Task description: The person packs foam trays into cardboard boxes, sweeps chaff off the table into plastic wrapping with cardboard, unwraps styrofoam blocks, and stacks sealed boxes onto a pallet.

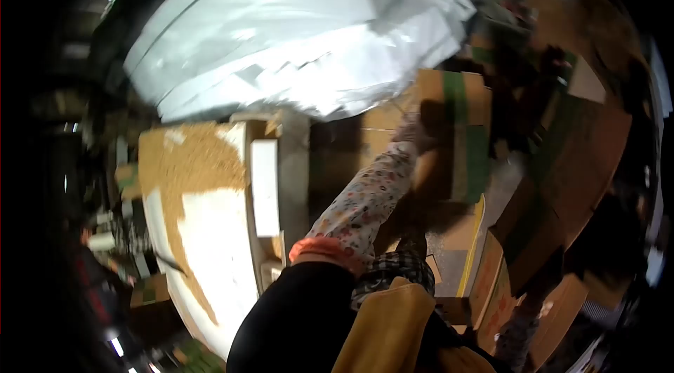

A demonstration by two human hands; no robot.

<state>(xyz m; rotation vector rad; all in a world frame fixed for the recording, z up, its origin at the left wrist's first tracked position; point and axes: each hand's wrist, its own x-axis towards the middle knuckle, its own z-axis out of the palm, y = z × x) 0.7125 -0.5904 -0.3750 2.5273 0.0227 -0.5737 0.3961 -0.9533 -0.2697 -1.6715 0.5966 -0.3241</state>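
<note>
My left arm, in a floral sleeve cover with an orange cuff, stretches forward. My left hand (413, 127) is at the left side of a cardboard box (435, 96) with green tape. It is dark and blurred, so I cannot tell whether its fingers grip the box. Low on the right, my right hand (539, 290) reaches up to the lower edge of a larger cardboard box (586, 155), also with a dark green strip. Shadow hides its fingers.
A large bundle wrapped in shiny white plastic (281, 36) lies ahead. At left stands a white surface with torn brown paper (203, 162), beside a white block (265, 187). A yellow line (472, 247) runs along the floor between the boxes. Cluttered shelves (116, 232) are blurred at far left.
</note>
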